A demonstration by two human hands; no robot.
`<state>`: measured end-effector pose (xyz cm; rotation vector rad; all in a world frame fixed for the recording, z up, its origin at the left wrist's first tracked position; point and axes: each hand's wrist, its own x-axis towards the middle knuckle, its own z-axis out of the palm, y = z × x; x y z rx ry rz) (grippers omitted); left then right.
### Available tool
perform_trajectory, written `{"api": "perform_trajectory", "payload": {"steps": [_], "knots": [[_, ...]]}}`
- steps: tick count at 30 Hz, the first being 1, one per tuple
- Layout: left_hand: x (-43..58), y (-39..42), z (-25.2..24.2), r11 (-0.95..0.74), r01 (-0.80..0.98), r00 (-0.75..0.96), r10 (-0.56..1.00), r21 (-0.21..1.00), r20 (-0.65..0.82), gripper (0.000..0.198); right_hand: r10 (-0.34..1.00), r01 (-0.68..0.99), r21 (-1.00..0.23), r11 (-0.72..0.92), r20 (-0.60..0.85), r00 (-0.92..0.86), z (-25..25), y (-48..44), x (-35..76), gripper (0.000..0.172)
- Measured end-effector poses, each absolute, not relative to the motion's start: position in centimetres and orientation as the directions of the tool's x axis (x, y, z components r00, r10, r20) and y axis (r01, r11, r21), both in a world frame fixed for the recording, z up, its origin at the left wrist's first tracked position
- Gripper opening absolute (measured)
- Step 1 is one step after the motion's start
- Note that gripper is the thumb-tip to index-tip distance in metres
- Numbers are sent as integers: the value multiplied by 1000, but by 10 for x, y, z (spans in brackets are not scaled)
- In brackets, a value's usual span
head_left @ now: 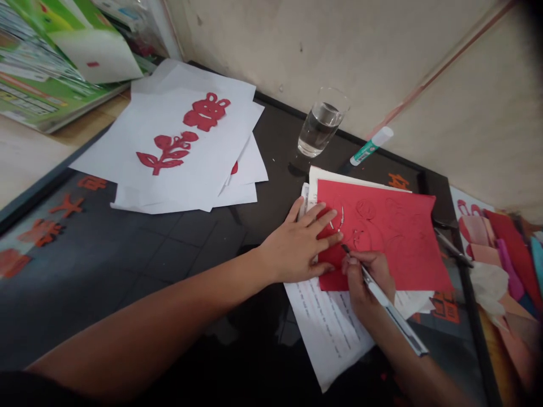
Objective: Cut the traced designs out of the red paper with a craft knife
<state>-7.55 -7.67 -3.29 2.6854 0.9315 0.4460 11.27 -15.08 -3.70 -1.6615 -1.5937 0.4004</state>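
Observation:
My left hand (297, 246) lies flat with spread fingers, pressing on a sheet of red paper (390, 237) marked with faint pencil outlines. Small slits show in the paper just beyond my fingertips. My right hand (365, 277) grips a slim white craft knife (392, 305), and its blade tip touches the red paper next to my left fingertips. Beneath the red sheet lie a cream card (339, 176) and printed white paper (326, 328). The spot where the blade enters the paper is partly hidden by my fingers.
White sheets (237, 164) with a red rabbit cutout (206, 111) and red flower cutout (166, 152) lie on the dark tabletop (169, 254). Beyond stand a water glass (320, 127) and glue stick (371, 146). Scissors (452, 246) and coloured paper (509, 265) lie right.

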Motion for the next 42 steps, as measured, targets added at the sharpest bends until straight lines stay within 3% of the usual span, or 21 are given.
{"api": "perform_trajectory", "payload": {"steps": [4,7,19,25,31,42], "knots": [[-77,-75,-33,-805,478,769,577,350,276,40,926,607,-784,129,314,209,-38,-153,120,10],[-78,-74,-34,-819,443,773,555,364,309,28,956,690,-720,73,248,158,-34,-157,121,8],[-77,-73,-37,-800,452,751,580,395,315,29,982,740,-673,10,148,121,-28,-155,112,12],[-78,-74,-38,-797,445,752,580,408,313,27,983,789,-611,59,174,62,-30,-156,113,10],[-79,-74,-38,-777,448,738,601,443,307,28,975,874,-474,107,220,0,-33,-157,116,9],[-78,-73,-39,-767,448,736,608,459,298,28,972,914,-383,132,230,-43,-30,-159,118,11]]}}
